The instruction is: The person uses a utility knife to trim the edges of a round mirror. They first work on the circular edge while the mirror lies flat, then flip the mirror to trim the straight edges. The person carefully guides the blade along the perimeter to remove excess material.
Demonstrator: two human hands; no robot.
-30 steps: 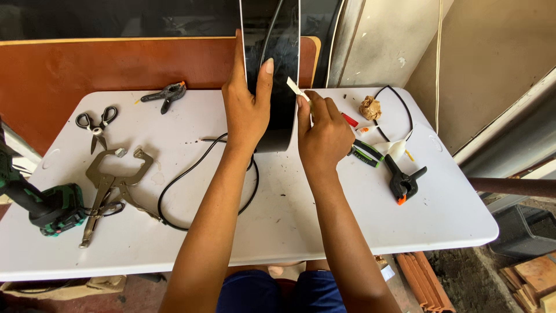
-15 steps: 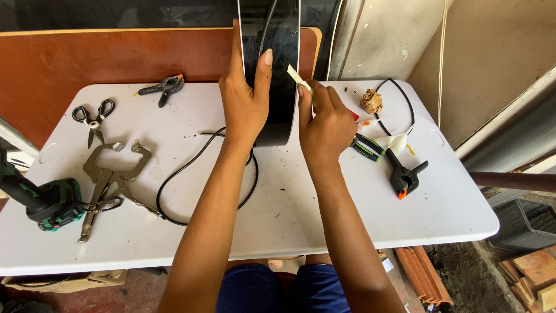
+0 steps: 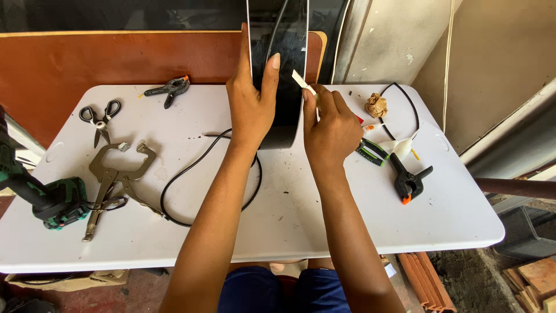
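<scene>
Meanwhile, little had changed over the last second: the left hand (image 3: 252,104) kept its grip closed on the black panel (image 3: 279,64), which stood upright at the far middle of the white table (image 3: 289,220). The right hand (image 3: 330,130) still pinched a small white strip (image 3: 302,81) against the panel's right edge. No packages, labels or signs were legible; a crumpled brown wad (image 3: 376,105) lay far right.

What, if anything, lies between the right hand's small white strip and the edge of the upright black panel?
Nothing visible does. The right hand holds the white strip just beside the black panel edge, with open air between; the left hand grips the panel's front.
</scene>
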